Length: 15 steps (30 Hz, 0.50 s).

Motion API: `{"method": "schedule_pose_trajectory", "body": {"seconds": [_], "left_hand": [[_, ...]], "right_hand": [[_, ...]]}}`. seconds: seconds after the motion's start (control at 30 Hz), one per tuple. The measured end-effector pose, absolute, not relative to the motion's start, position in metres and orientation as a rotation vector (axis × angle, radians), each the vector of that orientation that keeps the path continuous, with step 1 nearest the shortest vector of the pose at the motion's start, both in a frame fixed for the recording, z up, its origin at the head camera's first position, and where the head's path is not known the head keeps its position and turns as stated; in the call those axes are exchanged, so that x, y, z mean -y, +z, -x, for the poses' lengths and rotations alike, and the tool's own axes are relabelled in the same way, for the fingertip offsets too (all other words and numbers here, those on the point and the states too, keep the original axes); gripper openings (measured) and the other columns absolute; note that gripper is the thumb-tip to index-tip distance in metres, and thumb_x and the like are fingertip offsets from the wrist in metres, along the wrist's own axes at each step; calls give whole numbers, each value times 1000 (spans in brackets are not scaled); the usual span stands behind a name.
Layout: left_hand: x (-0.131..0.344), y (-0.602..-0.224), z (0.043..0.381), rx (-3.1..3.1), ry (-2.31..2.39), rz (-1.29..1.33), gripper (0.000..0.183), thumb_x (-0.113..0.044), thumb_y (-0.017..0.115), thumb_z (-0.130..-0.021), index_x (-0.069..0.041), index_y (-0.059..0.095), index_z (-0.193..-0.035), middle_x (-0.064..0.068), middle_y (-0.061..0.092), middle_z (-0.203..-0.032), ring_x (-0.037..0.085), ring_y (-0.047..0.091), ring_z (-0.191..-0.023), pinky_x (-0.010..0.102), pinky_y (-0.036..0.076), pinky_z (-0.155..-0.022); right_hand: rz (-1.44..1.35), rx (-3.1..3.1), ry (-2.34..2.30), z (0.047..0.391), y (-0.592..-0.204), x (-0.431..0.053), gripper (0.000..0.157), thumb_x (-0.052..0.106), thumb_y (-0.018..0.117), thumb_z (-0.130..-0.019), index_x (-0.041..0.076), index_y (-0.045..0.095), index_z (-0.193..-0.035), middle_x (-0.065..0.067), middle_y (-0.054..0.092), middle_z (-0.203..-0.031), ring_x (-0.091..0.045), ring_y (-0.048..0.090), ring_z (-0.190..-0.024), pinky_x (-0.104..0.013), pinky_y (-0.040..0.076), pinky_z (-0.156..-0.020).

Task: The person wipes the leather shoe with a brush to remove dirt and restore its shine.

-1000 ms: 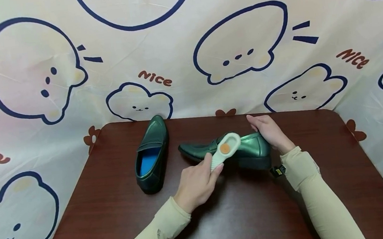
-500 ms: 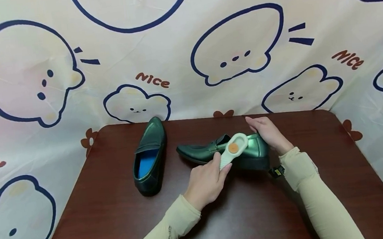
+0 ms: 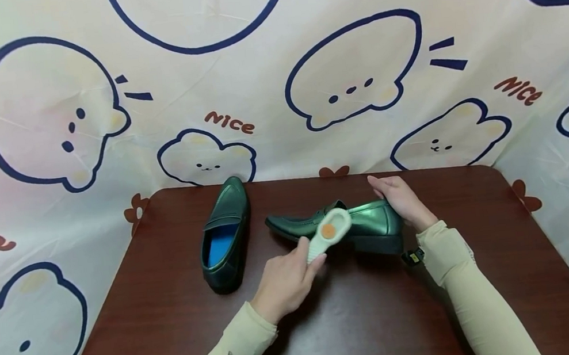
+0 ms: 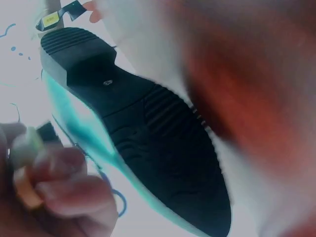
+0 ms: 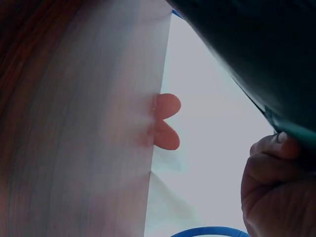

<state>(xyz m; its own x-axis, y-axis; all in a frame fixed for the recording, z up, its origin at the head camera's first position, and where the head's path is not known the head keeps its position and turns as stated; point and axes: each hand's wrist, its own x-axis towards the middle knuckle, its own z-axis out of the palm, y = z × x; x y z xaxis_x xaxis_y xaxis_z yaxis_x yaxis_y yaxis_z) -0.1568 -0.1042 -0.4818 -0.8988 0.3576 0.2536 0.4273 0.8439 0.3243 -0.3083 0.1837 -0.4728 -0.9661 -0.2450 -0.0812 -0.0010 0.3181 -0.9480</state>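
Observation:
My left hand [image 3: 284, 281] grips a pale green handled tool [image 3: 340, 222] with a rounded head and an orange disc. The tool's head overlaps the side of a shiny dark green loafer [image 3: 372, 220]; its underside is hidden. At the loafer's heel, my right hand [image 3: 400, 199] holds the shoe with its toe pointing left. The left wrist view shows the black ridged sole [image 4: 168, 148] turned toward that camera. In the right wrist view, curled fingers [image 5: 276, 148] meet the shoe's edge. A matching loafer [image 3: 230, 203] with a blue insole stands upright to the left.
Both shoes are over a dark brown wooden table [image 3: 175, 328] with rounded far corners. Behind it hangs a pale cloth [image 3: 264, 87] printed with blue cartoon outlines. A small black device [image 3: 414, 256] sits at my right wrist.
My left hand first moved the tool right along the loafer's side toward the heel, then back left toward the toe. The right hand and both shoes stayed nearly in place.

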Motion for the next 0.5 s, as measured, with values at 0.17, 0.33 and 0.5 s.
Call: {"method": "schedule_pose_trajectory", "body": {"seconds": [0.17,0.33,0.5], "left_hand": [[77,-478,164,2758,-406,794,37,-49,45,-109,-13,48,-104,-6,43,-70,8,40,-50,24,28,-43],[57,-480,172,2733,-364,762,38,-50,44,-109,-13,48,-102,-5,47,-70,10,47,-52,24,28,-44],[69,-487,172,2807,-389,656,37,-49,46,-109,-13,46,-104,-5,48,-71,13,50,-54,27,30,-44]], "right_hand": [[210,-2371,-1683,310,-473,-184,59,48,51,-108,11,43,-63,5,34,-56,-15,35,-52,-29,33,-57],[206,-2350,-1681,310,-476,-186,57,45,50,-109,12,44,-63,5,36,-56,-15,38,-53,-29,35,-59],[159,-2336,-1660,313,-481,-193,55,48,50,-108,9,50,-70,0,47,-67,-20,48,-64,-29,38,-66]]}}
